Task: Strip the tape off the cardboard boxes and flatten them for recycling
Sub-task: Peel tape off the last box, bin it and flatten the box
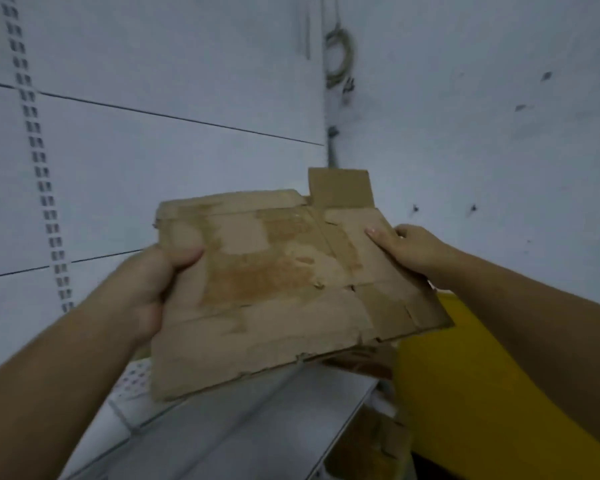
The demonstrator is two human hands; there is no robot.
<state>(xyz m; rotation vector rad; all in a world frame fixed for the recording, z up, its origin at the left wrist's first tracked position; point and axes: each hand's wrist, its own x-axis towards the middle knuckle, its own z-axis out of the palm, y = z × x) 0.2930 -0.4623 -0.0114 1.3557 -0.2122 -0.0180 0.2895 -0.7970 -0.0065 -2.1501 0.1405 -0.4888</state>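
Note:
A flattened brown cardboard box (278, 285) is held up in front of me at chest height, its face scuffed and torn where the surface has peeled. One flap sticks up at its far right corner. My left hand (153, 285) grips its left edge with the thumb on top. My right hand (409, 247) holds the right edge, fingers pressed on the upper face. No tape is clearly visible on the box.
A white shelf (243, 420) with a perforated back strip lies under the box. White wall panels with a slotted upright (42, 161) stand behind. A yellow object (465, 386) sits at the right, with more cardboard (371, 441) below it. A cable coil (340, 57) hangs in the corner.

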